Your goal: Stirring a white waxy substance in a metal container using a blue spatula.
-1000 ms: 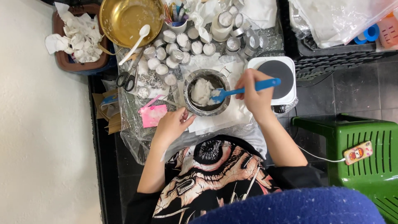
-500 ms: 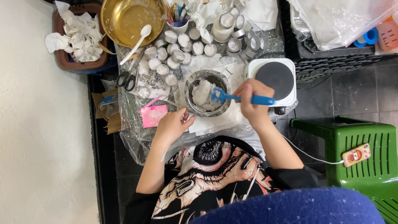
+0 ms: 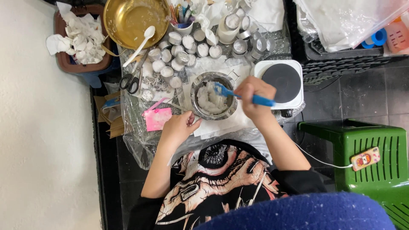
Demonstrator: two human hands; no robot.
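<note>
A: Well, we start with the biggest thing, the plastic-covered table (image 3: 140, 147). From the steel pot (image 3: 214, 100) at its middle, we read a green stool (image 3: 362, 157) at 4 o'clock and a single hotplate (image 3: 282, 83) just beside the pot at 3 o'clock, likely kept that close so the pot can go back on the heat.

B: We agree. At 11 o'clock we see the gold bowl (image 3: 130, 19) with a white spoon (image 3: 141, 39) leaning over its rim, and at 10 o'clock a tub of crumpled tissues (image 3: 81, 40), probably handy for wiping.

A: Between bowl and pot we count far more than 10 small metal cups (image 3: 179, 53), clustered within arm's reach.

B: Our right hand (image 3: 252, 97) is closed around a blue spatula (image 3: 238, 95), its blade down in the white mass (image 3: 209, 99) inside the pot. We judge the grip sits mid-handle for leverage.

A: Our left hand (image 3: 179, 127) lies at 7 o'clock, fingers loosely extended, holding nothing, fingertips near the pot's edge on the paper; whether they touch the pot, we cannot tell.

B: Smaller things: scissors (image 3: 132, 81) at 9 o'clock, a pink scrap (image 3: 156, 119) at 8 o'clock.
</note>
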